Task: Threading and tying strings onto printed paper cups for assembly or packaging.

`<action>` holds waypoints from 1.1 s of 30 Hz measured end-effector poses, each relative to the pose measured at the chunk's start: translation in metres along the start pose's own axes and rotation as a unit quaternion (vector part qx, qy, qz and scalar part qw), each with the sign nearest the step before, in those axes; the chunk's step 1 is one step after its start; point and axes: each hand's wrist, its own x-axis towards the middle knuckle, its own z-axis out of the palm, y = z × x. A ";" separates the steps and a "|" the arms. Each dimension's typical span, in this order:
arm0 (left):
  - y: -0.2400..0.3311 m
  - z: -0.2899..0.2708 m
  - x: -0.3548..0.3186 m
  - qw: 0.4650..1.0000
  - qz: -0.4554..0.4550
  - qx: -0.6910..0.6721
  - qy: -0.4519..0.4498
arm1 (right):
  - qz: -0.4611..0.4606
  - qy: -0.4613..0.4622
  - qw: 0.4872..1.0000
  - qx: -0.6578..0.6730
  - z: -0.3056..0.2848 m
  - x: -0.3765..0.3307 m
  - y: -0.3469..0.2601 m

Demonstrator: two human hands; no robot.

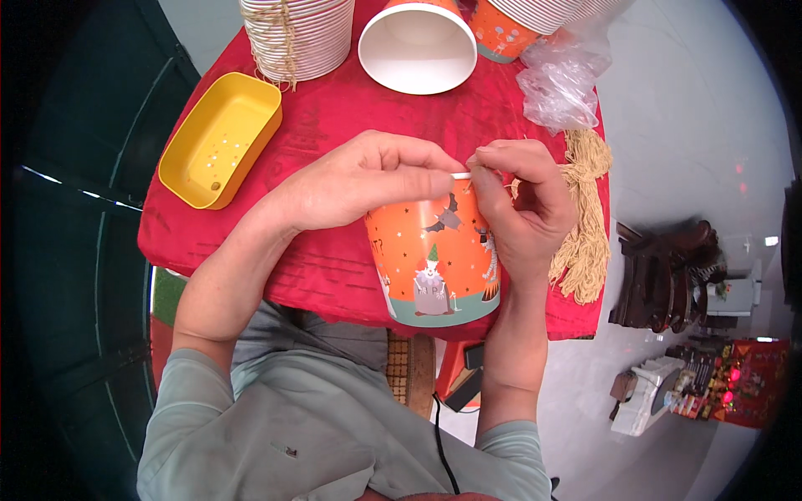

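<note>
An orange paper bucket (pixel 409 242) with a white rim, a Halloween print and a green base band is held upright at the table's front edge. My left hand (pixel 359 179) is closed on its rim, thumb along the outside and fingers behind. At the rim's right part, my right hand (pixel 526 196) is closed in a pinch, thumb against the bucket's wall. What sits between those fingertips is too small to make out. Beside my right hand lies a bundle of beige cords (pixel 581 242), tied near its upper end.
A yellow tray (pixel 180 167) with small bits inside stands at the left. Toward the back are a stack of white-rimmed buckets (pixel 313 42) with cords hanging over it, a bucket on its side (pixel 418 50), another stack (pixel 501 33) and a clear plastic bag (pixel 568 83). A red cloth (pixel 326 108) covers the table.
</note>
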 end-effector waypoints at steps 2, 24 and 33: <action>0.002 -0.004 -0.001 1.000 -0.025 0.002 0.006 | -0.003 0.000 1.000 -0.003 0.001 0.000 0.002; -0.012 -0.018 0.005 0.985 -0.087 -0.121 -0.083 | -0.029 -0.023 0.999 0.037 0.022 -0.010 -0.009; 0.038 0.005 -0.004 0.984 -0.054 0.146 -0.088 | -0.168 0.090 0.976 -0.103 0.030 -0.022 -0.011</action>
